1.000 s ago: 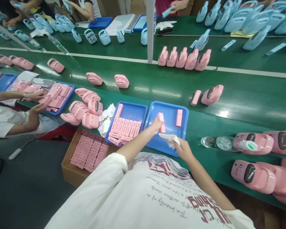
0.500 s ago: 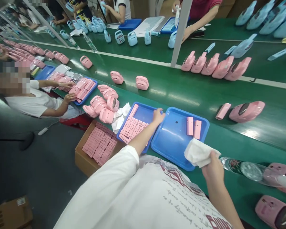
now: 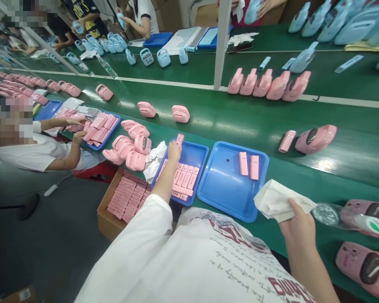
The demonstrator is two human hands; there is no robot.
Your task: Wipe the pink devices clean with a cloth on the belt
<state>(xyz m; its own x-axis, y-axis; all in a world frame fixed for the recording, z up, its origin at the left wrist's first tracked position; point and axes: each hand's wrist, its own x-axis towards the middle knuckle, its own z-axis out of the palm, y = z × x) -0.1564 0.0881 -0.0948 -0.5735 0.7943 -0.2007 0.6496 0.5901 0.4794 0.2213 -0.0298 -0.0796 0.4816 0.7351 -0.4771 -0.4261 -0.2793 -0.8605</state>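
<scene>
Left hand (image 3: 174, 152) is now over your left tray (image 3: 196, 152), fingers closed round a pink stick (image 3: 180, 138) at the far corner, so probably a fresh piece; right hand (image 3: 300, 223) still pinches the cloth (image 3: 275, 200).

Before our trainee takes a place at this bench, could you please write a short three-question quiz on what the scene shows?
1. How many pink pieces lie in the blue tray nearest the right hand?
2. True or false: the left hand is inside that tray.
3. The right hand holds: (a) a pink piece, (b) a white wipe, (c) a blue case.

Key: 1. Two. 2. False; it holds a pink piece at the fuller tray alongside. 3. b.
</scene>
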